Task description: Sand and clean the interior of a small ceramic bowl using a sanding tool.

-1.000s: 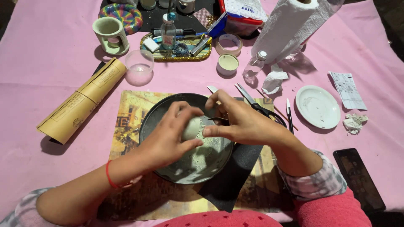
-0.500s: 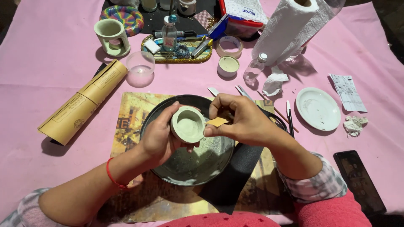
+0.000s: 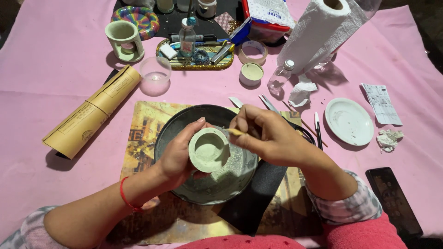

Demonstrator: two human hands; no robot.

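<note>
My left hand (image 3: 177, 157) cups a small pale green clay cup (image 3: 208, 150) with its mouth facing up, held over a dark round dish (image 3: 184, 124) dusted with pale powder. My right hand (image 3: 267, 136) pinches a small tan piece (image 3: 236, 132), likely sandpaper, against the cup's right rim. Both hands hover above the dish, which rests on a printed yellowish mat (image 3: 143, 133). A red thread circles my left wrist.
A rolled tan paper (image 3: 90, 113) lies left. A paper towel roll (image 3: 318, 34), small bottle (image 3: 279, 78), white saucer (image 3: 349, 121), brushes (image 3: 317, 129), phone (image 3: 393, 200), clear cup (image 3: 155, 74), clay burner (image 3: 122, 39) and a tray of tools (image 3: 196, 50) surround the mat on pink cloth.
My left hand has turned the cup so its open mouth faces up. My right hand has shifted the tan piece to the cup's right rim.
</note>
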